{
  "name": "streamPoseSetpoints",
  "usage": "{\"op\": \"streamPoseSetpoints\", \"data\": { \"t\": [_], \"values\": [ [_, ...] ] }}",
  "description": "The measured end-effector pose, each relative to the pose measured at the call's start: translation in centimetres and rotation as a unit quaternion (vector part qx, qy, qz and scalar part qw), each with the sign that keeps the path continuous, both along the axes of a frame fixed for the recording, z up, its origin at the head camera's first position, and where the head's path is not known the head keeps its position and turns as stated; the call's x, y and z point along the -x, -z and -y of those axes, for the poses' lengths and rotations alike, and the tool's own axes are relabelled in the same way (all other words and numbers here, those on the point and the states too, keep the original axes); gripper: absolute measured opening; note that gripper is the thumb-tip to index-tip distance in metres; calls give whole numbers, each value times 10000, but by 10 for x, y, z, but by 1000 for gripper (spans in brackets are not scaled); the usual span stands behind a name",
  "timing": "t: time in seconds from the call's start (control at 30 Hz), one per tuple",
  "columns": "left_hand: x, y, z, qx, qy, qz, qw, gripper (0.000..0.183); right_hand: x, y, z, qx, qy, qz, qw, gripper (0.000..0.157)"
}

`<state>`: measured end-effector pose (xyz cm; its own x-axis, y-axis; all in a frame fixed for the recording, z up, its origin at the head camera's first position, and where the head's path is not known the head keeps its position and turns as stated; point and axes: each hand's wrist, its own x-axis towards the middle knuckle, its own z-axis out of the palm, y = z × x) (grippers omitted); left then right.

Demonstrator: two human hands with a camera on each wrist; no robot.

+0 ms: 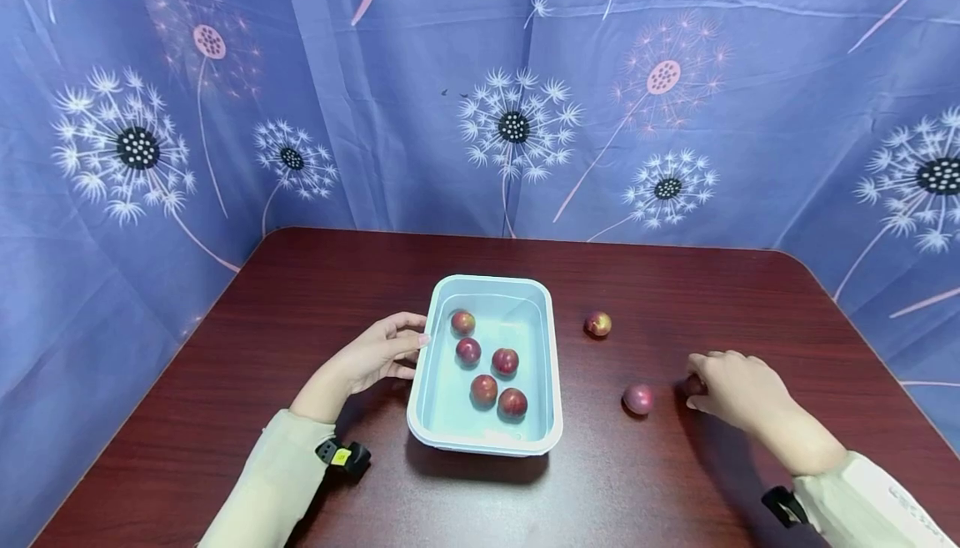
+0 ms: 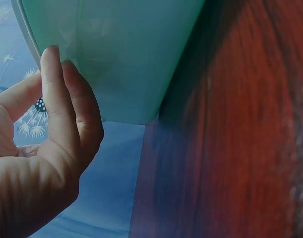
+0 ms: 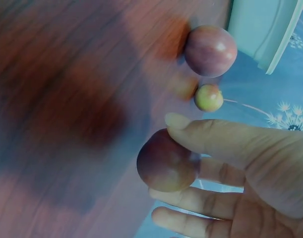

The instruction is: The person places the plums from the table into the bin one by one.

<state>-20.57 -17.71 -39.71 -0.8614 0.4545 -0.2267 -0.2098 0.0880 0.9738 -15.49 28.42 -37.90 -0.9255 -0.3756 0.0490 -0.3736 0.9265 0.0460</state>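
The plum (image 3: 166,161) lies in the grasp of the right hand (image 1: 738,385), pinched between thumb and fingers at the right of the surface (image 1: 675,289). The step in hand looks like picking it up, probably for the plastic tub (image 1: 487,445). A light fingertip hold should spare the skin, and a lift clear of the nearby loose plum (image 1: 638,399) and the yellow-red plum (image 1: 598,324) would avoid rolling either. Lowering gently into the tub's bare far-right part seems best, since five plums (image 1: 483,391) already sit inside. The left hand (image 1: 375,356) grips the tub's left rim, which should steady it.

Whether the pinched plum touches the surface is hard to tell; the head view hides most of it. The left wrist view shows only the tub's outer wall, and the right wrist view cuts the tub off.
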Motion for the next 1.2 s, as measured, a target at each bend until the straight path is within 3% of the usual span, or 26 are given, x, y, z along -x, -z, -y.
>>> {"op": "streamPoseSetpoints", "data": {
  "t": [0.53,1.03,1.2],
  "values": [
    [1,-1,1,-29,-21,18,10000,50,4,-11,21,130,-260,-510,9983,34],
    [1,1,1,-94,-51,26,9999,49,7,-18,39,426,-541,-1348,9885,32],
    [1,0,1,-130,-51,31,9999,49,9,-23,45,551,-507,-1411,9872,30]
  ]
}}
